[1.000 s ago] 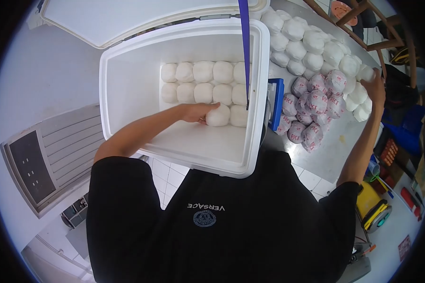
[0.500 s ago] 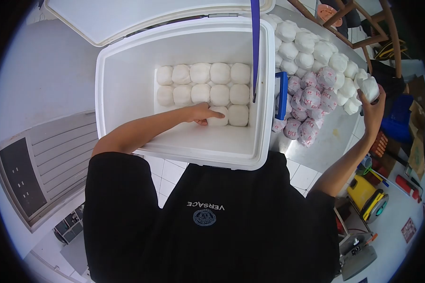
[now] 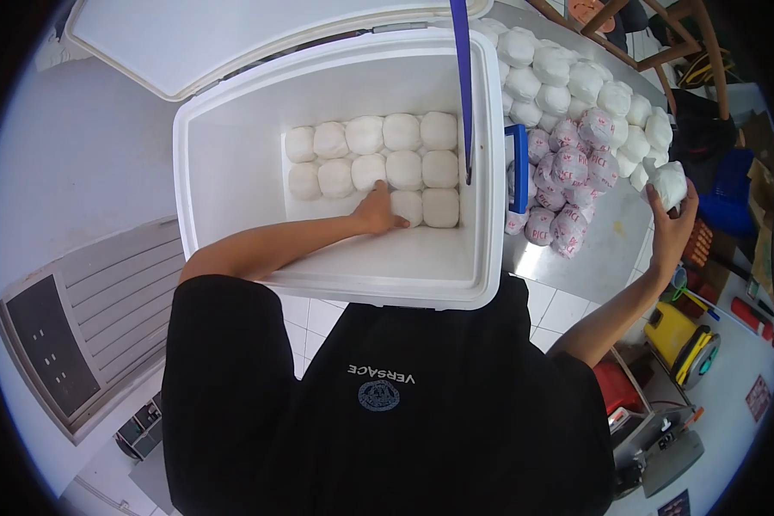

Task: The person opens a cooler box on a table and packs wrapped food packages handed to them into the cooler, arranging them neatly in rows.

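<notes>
White box takes up the middle-left of the scene, lid open along its far side. Black shirt fills the near side. Metal table sits right of the box. On the table: a big pile of plain white balls running from the far left out to the right, plus a smaller pile of printed balls in red-lettered wrap at its near side, close to the box. Wooden chair at far right, yellow machine at near right, beyond the right arm. Purple strap hangs in front of the box's right part; blue handle is on the right wall outside. Inside the box, white balls in three rows: far row has five, middle row has five, near row shows two, both at the right. Bare box floor shows on the near side. Left hand is in the box, just left of the near row. Fingers loosely spread: one fingertip against the third ball from the left in the middle row, thumb out at the near row's left ball. Can't tell whether the hidden fingers press on anything. Right hand is out at the right, past the table's edge, thumb and fingers curled around one wrapped white ball. That ball sits in the grasp just near of the plain pile's right end; can't tell if the two touch.
</notes>
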Motion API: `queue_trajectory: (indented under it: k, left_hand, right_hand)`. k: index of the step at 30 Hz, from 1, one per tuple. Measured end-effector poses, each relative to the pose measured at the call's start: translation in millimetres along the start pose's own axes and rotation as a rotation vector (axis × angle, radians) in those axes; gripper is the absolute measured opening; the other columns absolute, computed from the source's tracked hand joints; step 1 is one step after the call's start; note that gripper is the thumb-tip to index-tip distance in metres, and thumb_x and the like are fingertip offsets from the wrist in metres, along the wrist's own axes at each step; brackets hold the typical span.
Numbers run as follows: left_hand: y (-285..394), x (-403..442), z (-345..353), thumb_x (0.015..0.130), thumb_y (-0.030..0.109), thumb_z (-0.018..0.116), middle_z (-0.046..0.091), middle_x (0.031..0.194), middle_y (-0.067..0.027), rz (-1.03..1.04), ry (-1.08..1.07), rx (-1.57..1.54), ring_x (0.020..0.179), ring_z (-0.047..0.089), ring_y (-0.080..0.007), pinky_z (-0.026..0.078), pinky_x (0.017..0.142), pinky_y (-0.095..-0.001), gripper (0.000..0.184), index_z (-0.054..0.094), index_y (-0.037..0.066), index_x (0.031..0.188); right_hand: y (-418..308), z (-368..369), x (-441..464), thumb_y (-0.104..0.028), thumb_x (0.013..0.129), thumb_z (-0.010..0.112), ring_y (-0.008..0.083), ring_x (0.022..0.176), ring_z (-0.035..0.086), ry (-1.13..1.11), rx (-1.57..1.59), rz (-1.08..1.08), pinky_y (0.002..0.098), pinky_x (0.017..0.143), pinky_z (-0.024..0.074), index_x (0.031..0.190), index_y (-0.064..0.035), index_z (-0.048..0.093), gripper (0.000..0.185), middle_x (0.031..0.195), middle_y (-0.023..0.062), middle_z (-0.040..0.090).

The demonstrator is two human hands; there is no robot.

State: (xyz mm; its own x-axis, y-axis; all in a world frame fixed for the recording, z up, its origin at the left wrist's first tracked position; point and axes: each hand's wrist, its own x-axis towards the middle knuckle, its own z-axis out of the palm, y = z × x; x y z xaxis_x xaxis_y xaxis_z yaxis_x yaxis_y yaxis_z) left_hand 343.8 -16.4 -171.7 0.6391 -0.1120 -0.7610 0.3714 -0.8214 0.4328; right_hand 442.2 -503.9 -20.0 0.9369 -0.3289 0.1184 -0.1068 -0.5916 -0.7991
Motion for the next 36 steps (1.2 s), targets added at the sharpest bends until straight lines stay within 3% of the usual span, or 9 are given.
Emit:
queue_trajectory:
  k: [7, 10, 12, 17, 20, 24, 28, 32, 36]
  left_hand:
    - [69.4, -37.4, -82.7, 0.084, 0.05, 0.067, 0.064, 0.102, -0.0195, 0.187, -0.104, 0.441, 0.104, 0.061, -0.0329, 0.051, 0.082, -0.0418, 0.064, 0.049, -0.001, 0.119]
    - [132.5, -116.6, -148.1, 0.084, 0.048, 0.07, 0.055, 0.126, -0.013, 0.572, -0.157, -0.843, 0.112, 0.057, -0.0261, 0.05, 0.092, -0.0362, 0.075, 0.038, 0.008, 0.139]
    - [151.0, -151.7, -144.6, 0.089, 0.033, 0.068, 0.049, 0.132, -0.0118, 0.848, -0.103, -1.057, 0.118, 0.054, -0.0234, 0.05, 0.093, -0.0361, 0.072, 0.031, 0.005, 0.144]
    - [148.4, -164.2, -140.4, 0.088, 0.018, 0.066, 0.058, 0.12, -0.0127, 0.334, 0.129, -1.035, 0.108, 0.061, -0.0228, 0.053, 0.093, -0.0404, 0.061, 0.037, -0.003, 0.137]
    - [97.8, -138.3, -140.7, 0.088, 0.014, 0.063, 0.059, 0.116, -0.0129, 0.163, 0.105, -1.115, 0.105, 0.062, -0.023, 0.055, 0.09, -0.0416, 0.05, 0.044, -0.004, 0.13]
    - [21.4, -90.9, -131.7, 0.086, 0.016, 0.063, 0.056, 0.117, -0.0143, -0.227, -0.059, -0.783, 0.104, 0.06, -0.023, 0.058, 0.087, -0.0416, 0.043, 0.051, -0.006, 0.12]
    - [-14.2, -52.2, -92.2, 0.083, 0.019, 0.068, 0.051, 0.112, -0.0135, -0.377, -0.252, -0.613, 0.103, 0.056, -0.0234, 0.059, 0.083, -0.0404, 0.048, 0.05, -0.009, 0.119]
    - [-65.4, -12.6, -51.6, 0.091, 0.025, 0.064, 0.051, 0.115, -0.0092, -0.232, -0.332, -0.46, 0.105, 0.053, -0.022, 0.057, 0.088, -0.0355, 0.05, 0.048, -0.003, 0.129]
    - [-61.7, -23.3, -52.4, 0.096, 0.03, 0.059, 0.053, 0.124, -0.0055, -0.385, -0.416, -0.877, 0.113, 0.052, -0.0161, 0.049, 0.096, -0.0307, 0.047, 0.046, 0.002, 0.133]
  right_hand:
    - [-149.9, 27.5, -57.9, -0.002, 0.071, 0.075, 0.0225, 0.118, 0.053, -0.201, 0.373, -0.359, 0.0341, 0.1, 0.0438, 0.137, -0.0013, 0.039, 0.076, 0.129, 0.0138, 0.051]
    - [-197.3, 69.4, -84.5, -0.007, 0.054, 0.08, 0.0257, 0.125, 0.048, -0.444, 0.347, -0.555, 0.0385, 0.103, 0.0415, 0.135, -0.0028, 0.043, 0.089, 0.133, 0.013, 0.046]
    - [-228.4, 102.3, -106.9, -0.002, 0.06, 0.08, 0.0322, 0.12, 0.05, -0.477, 0.301, -0.473, 0.0377, 0.096, 0.0447, 0.134, -0.0096, 0.048, 0.082, 0.133, 0.0151, 0.044]
    - [-228.3, 114.8, -105.7, -0.009, 0.07, 0.08, 0.0261, 0.1, 0.054, -0.725, 0.367, -0.506, 0.0347, 0.079, 0.0512, 0.137, -0.0146, 0.047, 0.075, 0.14, 0.0129, 0.038]
    - [-162.6, 87.8, -53.3, -0.006, 0.076, 0.073, 0.0167, 0.094, 0.059, -0.434, 0.309, -0.27, 0.0316, 0.072, 0.0515, 0.132, -0.0091, 0.051, 0.06, 0.129, 0.0106, 0.055]
    - [50.3, 68.0, 79.8, -0.019, 0.081, 0.071, 0.0329, 0.097, 0.064, 0.177, -0.374, -0.144, 0.0416, 0.084, 0.0506, 0.123, 0.0009, 0.055, 0.049, 0.113, 0.0225, 0.062]
    - [180.3, 44.6, 175.9, -0.059, 0.074, 0.07, 0.0416, 0.119, 0.053, 0.202, -0.655, 0.18, 0.0467, 0.101, 0.0401, 0.128, 0.0013, 0.049, 0.084, 0.124, 0.0271, 0.057]
    - [242.3, 56.8, 238.6, -0.07, 0.062, 0.073, 0.0389, 0.124, 0.051, -0.058, -0.531, 0.231, 0.0422, 0.104, 0.0395, 0.134, 0.0073, 0.044, 0.11, 0.131, 0.0298, 0.052]
    - [261.0, 62.6, 262.4, -0.061, 0.061, 0.078, 0.0395, 0.115, 0.058, -0.071, -0.587, 0.188, 0.0431, 0.098, 0.0442, 0.121, 0.0081, 0.058, 0.094, 0.119, 0.0271, 0.062]
